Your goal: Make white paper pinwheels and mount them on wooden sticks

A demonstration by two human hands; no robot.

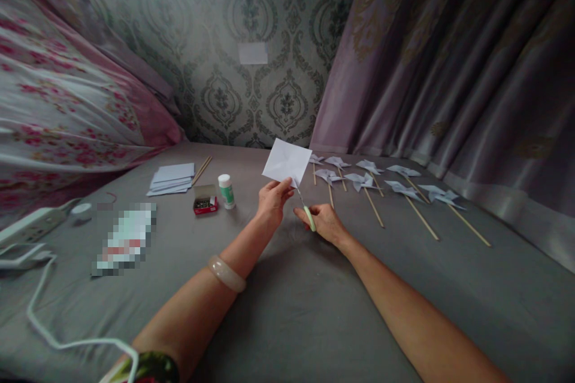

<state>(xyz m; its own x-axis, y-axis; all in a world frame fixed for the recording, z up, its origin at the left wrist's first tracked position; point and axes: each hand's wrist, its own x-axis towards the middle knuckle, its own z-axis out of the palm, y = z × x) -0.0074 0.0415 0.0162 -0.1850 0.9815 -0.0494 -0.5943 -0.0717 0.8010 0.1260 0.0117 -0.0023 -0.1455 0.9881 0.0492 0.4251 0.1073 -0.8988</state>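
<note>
My left hand pinches the lower edge of a square sheet of white paper, held up above the grey cloth. A pair of scissors with pale green handles is gripped in my right hand. Its blades point up at the paper's lower corner, close to my left fingertips; whether they are cutting into it I cannot tell. Beyond my right hand lie several white paper pinwheels on wooden sticks. Left of my left hand stand a white-capped green bottle and a small open red box of dark little pieces.
A stack of white paper lies at the left with loose wooden sticks beside it. A power strip and a white cable run along the left side. Purple curtains hang at the right.
</note>
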